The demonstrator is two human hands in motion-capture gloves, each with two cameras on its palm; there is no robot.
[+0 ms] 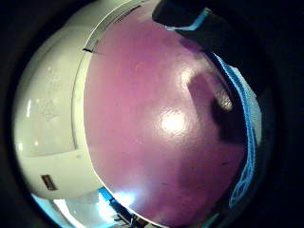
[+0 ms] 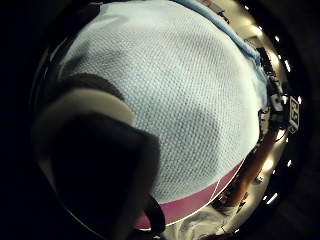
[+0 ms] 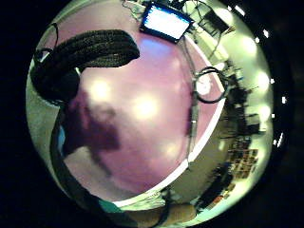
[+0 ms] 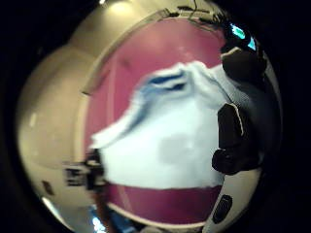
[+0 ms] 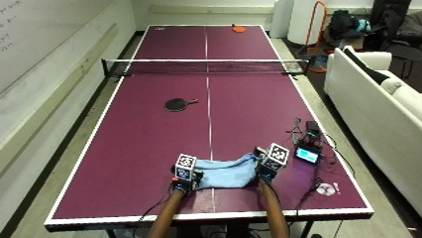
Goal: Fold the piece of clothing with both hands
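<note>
Two gloved hands sit at the ends of a light blue garment [image 5: 226,173] bunched on the purple desk [image 5: 151,148] near its closest edge. Left hand [image 5: 183,179] rests at the garment's left end, forearm reaching straight up from the desk edge; its palm view shows white mesh cloth close beneath, but whether its grip is closed cannot be told. Right hand [image 5: 267,167] is at the right end, fingers on the cloth, grip state unclear. Beyond lie a black paddle [image 5: 178,104], the net [image 5: 206,67], and a small screen device [image 5: 308,153] to the right.
</note>
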